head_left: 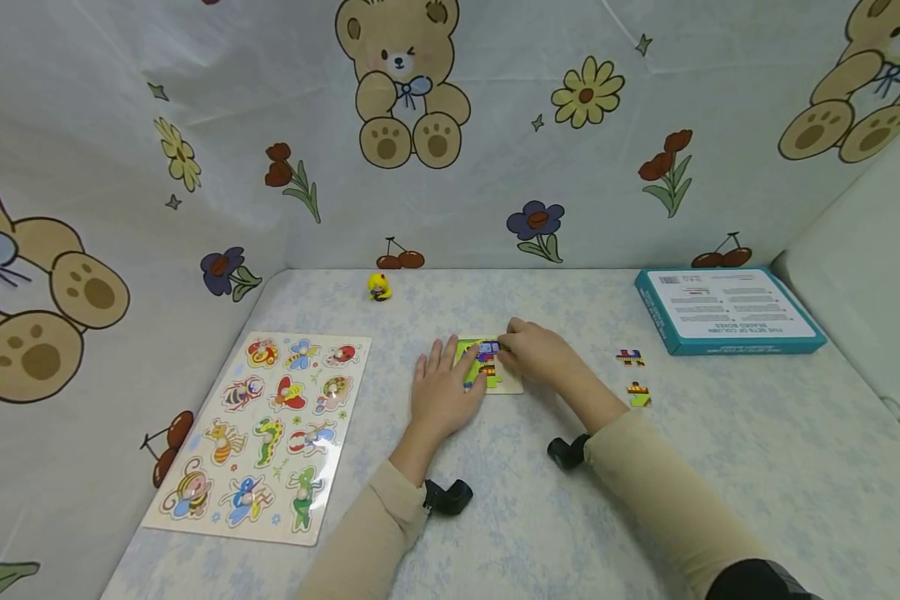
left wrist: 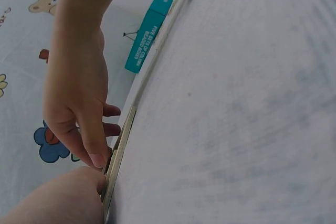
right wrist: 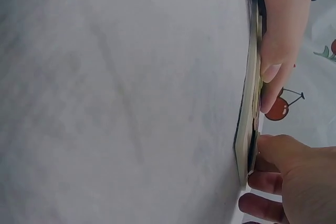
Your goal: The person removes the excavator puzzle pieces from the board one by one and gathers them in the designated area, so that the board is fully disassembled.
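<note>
A small jigsaw puzzle board (head_left: 512,387) with a colourful picture lies on the table between the hands. The left hand (head_left: 444,392) rests on its left side, fingers spread and mostly straight, thumb reaching across the picture. At the board's upper right, the right hand (head_left: 543,354) bends over with curled fingers and pinches a puzzle piece (right wrist: 253,151), seen mostly edge-on in the right wrist view. Its fingertips hide most of that piece, so whether it is seated cannot be told. Two loose puzzle pieces, an upper one (head_left: 630,357) and a lower one (head_left: 639,395), lie right of the right hand.
A larger board with insect pictures (head_left: 283,417) lies at the left. The teal box (head_left: 735,321) stands at the back right, and a small yellow duck figure (head_left: 379,287) at the back. A printed cloth (head_left: 480,217) hangs behind the table.
</note>
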A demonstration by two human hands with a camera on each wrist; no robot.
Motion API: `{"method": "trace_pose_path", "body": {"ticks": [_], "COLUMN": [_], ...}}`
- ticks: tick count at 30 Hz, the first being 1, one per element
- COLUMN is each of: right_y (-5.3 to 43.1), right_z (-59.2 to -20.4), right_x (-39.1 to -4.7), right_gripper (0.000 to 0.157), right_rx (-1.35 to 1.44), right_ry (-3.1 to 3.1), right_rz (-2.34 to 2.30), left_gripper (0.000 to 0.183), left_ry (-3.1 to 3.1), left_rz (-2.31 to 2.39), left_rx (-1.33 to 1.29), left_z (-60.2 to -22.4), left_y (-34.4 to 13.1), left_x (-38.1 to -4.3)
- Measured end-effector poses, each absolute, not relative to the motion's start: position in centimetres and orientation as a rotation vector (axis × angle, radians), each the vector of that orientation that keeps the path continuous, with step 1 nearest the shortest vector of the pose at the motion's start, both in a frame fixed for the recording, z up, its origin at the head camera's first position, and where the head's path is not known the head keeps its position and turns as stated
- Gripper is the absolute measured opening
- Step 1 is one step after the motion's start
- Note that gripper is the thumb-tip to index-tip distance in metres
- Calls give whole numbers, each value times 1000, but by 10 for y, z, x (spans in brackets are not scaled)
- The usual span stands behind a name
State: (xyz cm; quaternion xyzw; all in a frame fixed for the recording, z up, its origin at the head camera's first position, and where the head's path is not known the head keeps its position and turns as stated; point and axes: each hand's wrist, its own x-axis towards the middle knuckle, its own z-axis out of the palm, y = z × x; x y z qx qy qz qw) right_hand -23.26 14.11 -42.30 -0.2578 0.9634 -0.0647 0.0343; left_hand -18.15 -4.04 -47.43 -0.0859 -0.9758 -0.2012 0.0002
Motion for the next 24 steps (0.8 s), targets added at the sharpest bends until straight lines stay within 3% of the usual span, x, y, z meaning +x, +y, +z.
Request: {"method": "trace_pose_path", "body": {"ticks": [10, 24], "right_y": [144, 143], "right_z": [-422, -422], "right_x": [-232, -232], "right_gripper": [30, 38], "right_rx": [-924, -566], "right_ry": [2974, 2904], "right_rz": [-109, -380], "left_gripper": [58, 58], "left_ry": [-3065, -3059], "left_rz": [-644, -624], "left_rx": [-269, -262], "left_z": [-475, -477], "left_y": [-40, -40], "left_x": [-182, -183]}}
